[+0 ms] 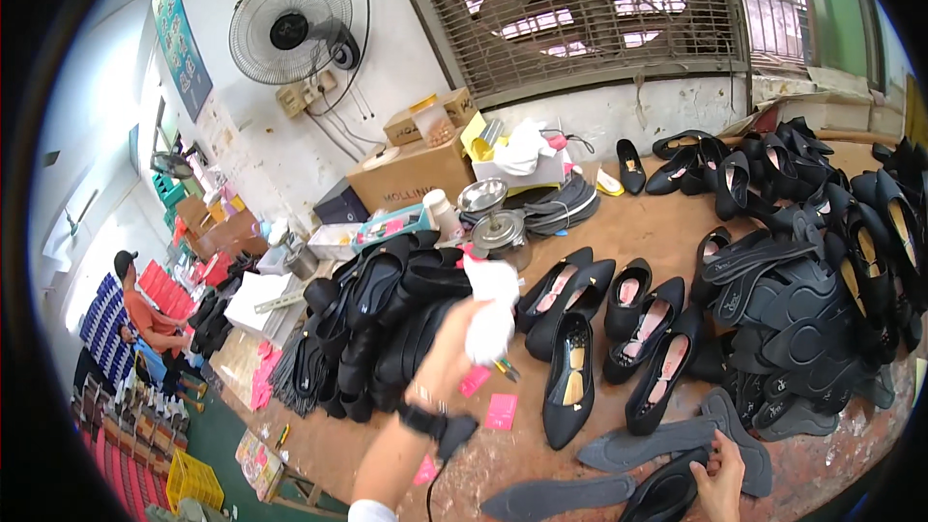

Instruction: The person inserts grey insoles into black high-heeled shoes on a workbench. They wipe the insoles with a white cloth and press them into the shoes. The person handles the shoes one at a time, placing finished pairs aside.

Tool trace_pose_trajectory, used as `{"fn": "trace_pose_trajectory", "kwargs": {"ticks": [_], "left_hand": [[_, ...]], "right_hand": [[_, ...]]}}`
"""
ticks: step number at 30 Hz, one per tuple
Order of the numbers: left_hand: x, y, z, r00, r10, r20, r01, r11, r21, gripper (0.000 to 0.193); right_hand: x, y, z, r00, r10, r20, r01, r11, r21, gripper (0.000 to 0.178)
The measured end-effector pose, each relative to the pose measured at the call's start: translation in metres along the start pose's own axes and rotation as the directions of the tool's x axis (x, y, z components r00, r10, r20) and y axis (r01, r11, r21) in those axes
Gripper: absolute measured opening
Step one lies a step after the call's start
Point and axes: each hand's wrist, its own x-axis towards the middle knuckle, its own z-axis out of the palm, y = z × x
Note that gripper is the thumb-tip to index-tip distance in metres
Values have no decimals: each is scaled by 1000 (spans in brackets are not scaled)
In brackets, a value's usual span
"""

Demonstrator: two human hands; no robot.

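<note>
My left hand [452, 336] is raised over the middle of the table, closed around a bunched white cloth [491, 314]. A dark band circles that wrist. At the lower right edge my right hand [720, 476] pinches the rim of a black shoe [663, 491], which the frame partly cuts off. Flat grey insoles lie around this shoe: one insole [643, 445] just beyond it, another insole [551, 498] to its left, and an insole [742, 445] by my right fingers. Several black pointed flats [568, 391] stand beyond, some with pale linings.
A heap of black shoes [372, 304] sits left, beside my left forearm. Stacked dark insoles [788, 329] and more shoes [764, 169] crowd the right. Pink slips [501, 412] lie mid-table. Cardboard boxes [416, 174] and metal pots [498, 232] stand behind. Far left, a person [155, 319] works.
</note>
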Motion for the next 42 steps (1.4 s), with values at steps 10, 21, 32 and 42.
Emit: {"fn": "trace_pose_trajectory", "kwargs": {"ticks": [10,21,32,42], "left_hand": [[84,26,24,916,321,-242,-211,896,390,82],[-276,-248,81,936,-71,345,-291,394,872,138],[-268,-326,135,960,78,267,-275,412,869,125],[-261,-328,123,937,14,349,-345,194,918,133]], "right_hand": [[-9,-14,-5,972,228,63,-234,964,125,52],[-36,-35,-9,941,-22,338,-28,990,141,20],[-72,-9,3,949,-266,169,293,942,-162,37],[-105,6,13,919,-251,305,350,875,-334,50]]}}
